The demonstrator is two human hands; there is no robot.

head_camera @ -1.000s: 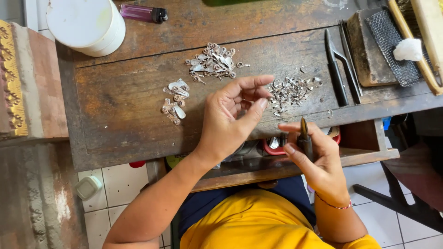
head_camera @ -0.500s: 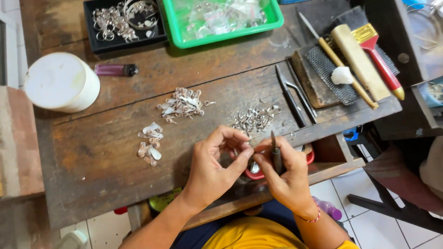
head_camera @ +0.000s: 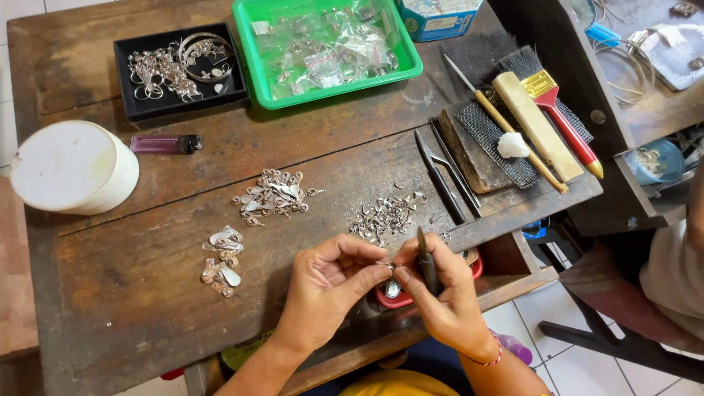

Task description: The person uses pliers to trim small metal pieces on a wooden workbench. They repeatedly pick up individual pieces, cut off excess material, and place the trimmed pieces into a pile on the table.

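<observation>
At about 6 o'clock in the head view, the left hand (head_camera: 323, 290) pinches a tiny silver piece (head_camera: 384, 262) between thumb and fingertips, fingers drawn together on it. The right hand (head_camera: 440, 297) meets it from the 3 o'clock side, closed around a dark slim tool (head_camera: 425, 260) whose tip points up toward 12 o'clock, just beside the piece. Both hands hover over the near edge of the wooden surface (head_camera: 147, 323), above a red dish (head_camera: 400, 297) that is mostly hidden beneath them.

Just at 12 o'clock from the hands lies a scatter of small silver parts (head_camera: 386, 214). A second heap (head_camera: 273, 195) sits toward 10 o'clock, and a smaller cluster (head_camera: 222, 258) lies at 9 o'clock. Dark tweezers (head_camera: 442, 178) rest toward 1 o'clock, next to a wire brush pad (head_camera: 488, 136) and a red-handled paintbrush (head_camera: 561, 121). Far across the surface, a green tray (head_camera: 246, 44) holds bagged parts, with a black tray (head_camera: 132, 103) of silver rings at its 9 o'clock. A white round container (head_camera: 70, 167) and a purple lighter (head_camera: 165, 143) sit near the 10 o'clock edge.
</observation>
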